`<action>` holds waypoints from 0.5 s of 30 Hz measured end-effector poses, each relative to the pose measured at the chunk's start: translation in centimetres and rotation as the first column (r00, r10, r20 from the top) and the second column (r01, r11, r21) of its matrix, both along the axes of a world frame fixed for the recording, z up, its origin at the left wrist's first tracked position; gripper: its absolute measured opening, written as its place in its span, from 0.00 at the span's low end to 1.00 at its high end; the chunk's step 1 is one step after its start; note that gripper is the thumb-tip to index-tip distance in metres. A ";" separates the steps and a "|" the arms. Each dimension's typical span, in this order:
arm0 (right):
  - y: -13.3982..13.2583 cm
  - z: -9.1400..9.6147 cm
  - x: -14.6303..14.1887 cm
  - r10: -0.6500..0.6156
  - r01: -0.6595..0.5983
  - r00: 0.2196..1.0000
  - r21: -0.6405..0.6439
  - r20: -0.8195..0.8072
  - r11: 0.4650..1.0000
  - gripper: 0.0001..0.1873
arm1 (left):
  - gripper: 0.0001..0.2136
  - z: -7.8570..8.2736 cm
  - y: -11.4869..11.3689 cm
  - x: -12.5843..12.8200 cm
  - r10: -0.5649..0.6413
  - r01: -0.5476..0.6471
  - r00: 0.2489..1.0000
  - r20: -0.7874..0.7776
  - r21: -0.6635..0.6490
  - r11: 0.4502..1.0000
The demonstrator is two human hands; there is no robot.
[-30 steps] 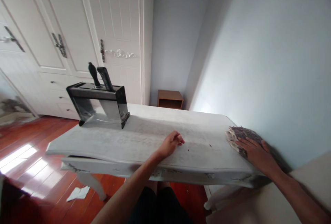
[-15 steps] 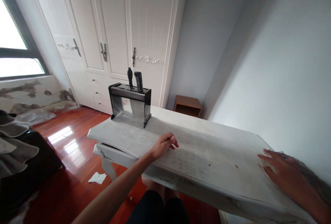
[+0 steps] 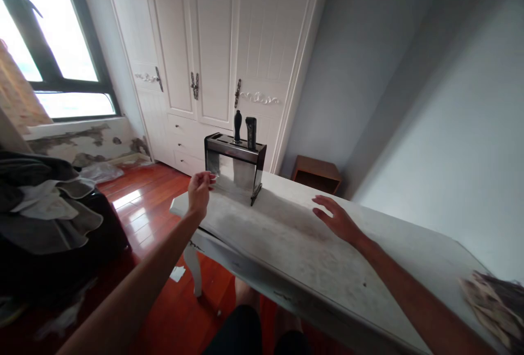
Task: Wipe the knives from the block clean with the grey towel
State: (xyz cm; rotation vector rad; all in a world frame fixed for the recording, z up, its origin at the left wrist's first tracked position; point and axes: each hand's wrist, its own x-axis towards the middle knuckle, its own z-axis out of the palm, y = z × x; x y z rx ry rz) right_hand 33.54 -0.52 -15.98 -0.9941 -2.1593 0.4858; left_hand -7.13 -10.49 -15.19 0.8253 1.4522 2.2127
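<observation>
A black knife block [image 3: 235, 145] with clear panels stands upright at the left end of the white table [image 3: 282, 235]. Two black-handled knives are upright in its slots; one has a rounded handle [image 3: 238, 125], the other a flatter handle [image 3: 251, 132]. My left hand [image 3: 200, 191] is raised beside the block's left side, fingers loosely bent and apart; no grip on it shows. Over the middle of the table hangs my right hand [image 3: 332, 216], its fingers spread and nothing in them, to the right of the block.
A crumpled cloth [image 3: 493, 303] lies at the table's right end. Behind are a white wardrobe [image 3: 216, 43] and a small brown cabinet [image 3: 317, 165]. Dark clothes [image 3: 45, 202] are heaped on the left, and a white paper scrap [image 3: 177, 273] lies on the floor.
My left hand has gone from the table's front edge up to the knife block's left side. My right hand has left the cloth and come leftward. The view has turned left.
</observation>
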 end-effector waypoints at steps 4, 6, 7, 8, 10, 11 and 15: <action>1.9 0.4 -8.4 0.089 -0.128 0.981 -0.237 -0.170 0.963 0.41 | 0.14 -0.1 1.6 -3.3 0.095 -0.095 0.995 0.035 -0.005 0.995; 2.3 1.0 -12.2 0.109 -0.182 0.966 -0.318 -0.234 0.930 0.50 | 0.16 -0.2 2.4 -4.1 0.076 -0.076 0.996 0.044 -0.019 0.997; 2.5 1.4 -13.9 0.111 -0.198 0.961 -0.348 -0.253 0.916 0.54 | 0.18 -0.3 2.7 -4.4 0.054 -0.053 0.997 0.046 -0.028 0.998; 2.6 1.7 -15.4 0.107 -0.203 0.958 -0.369 -0.265 0.907 0.57 | 0.20 -0.4 3.0 -4.6 0.027 -0.025 0.999 0.046 -0.036 0.999; 2.7 2.3 -18.0 0.106 -0.213 0.957 -0.406 -0.271 0.888 0.62 | 0.23 -0.5 3.7 -4.8 -0.031 0.032 0.999 0.040 -0.046 0.998; 2.7 2.6 -19.0 0.110 -0.224 0.954 -0.418 -0.278 0.880 0.64 | 0.25 -0.5 4.1 -4.8 -0.058 0.059 0.998 0.035 -0.048 0.997; 3.1 3.4 -21.7 0.187 -0.325 0.914 -0.374 -0.359 0.869 0.55 | 0.29 -0.1 5.5 -5.1 -0.119 0.120 0.993 0.021 -0.050 0.992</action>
